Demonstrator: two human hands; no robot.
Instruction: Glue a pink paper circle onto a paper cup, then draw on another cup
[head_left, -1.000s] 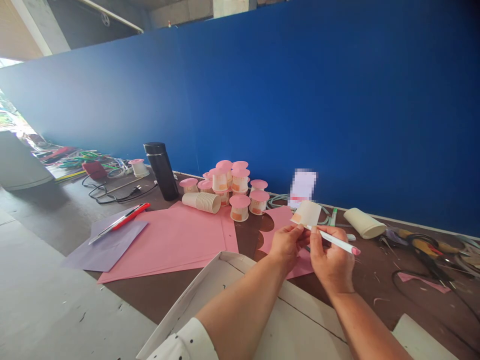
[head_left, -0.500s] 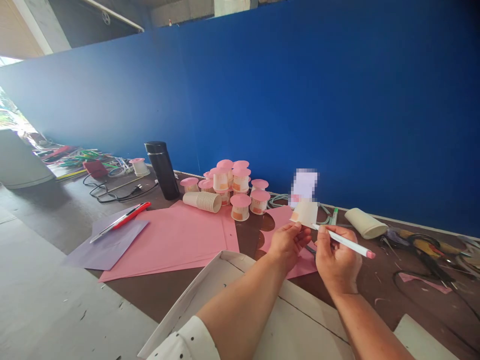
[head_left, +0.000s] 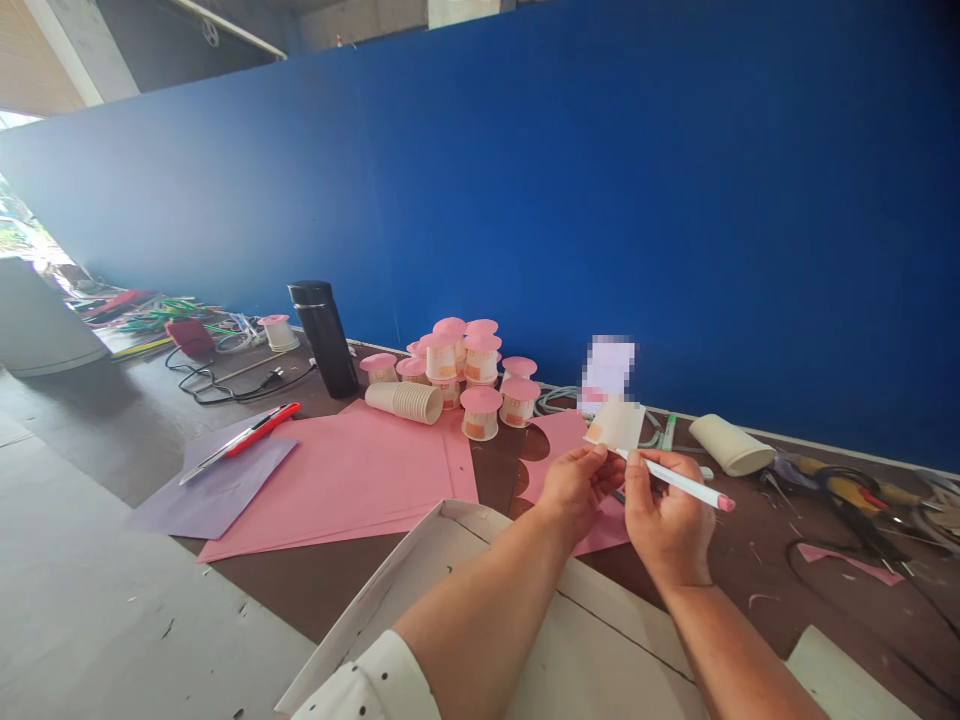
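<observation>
My left hand pinches a small white paper cup with an orange print, held up above the table. My right hand grips a white pen with a pink end; its tip touches the cup's lower edge. Under both hands lies a pink paper sheet with round cut-outs. Behind it stands a pile of paper cups capped with pink discs, beside a stack of plain cups lying on its side.
Large pink sheets and a purple sheet with a red-handled cutter lie left. A black flask, another lying cup, cables and tools sit along the blue wall. A white cardboard box is nearest me.
The cup and pen shifted slightly: the pen swung out to the right and came back a little, its tip staying at the cup's edge. Nothing else moved.
</observation>
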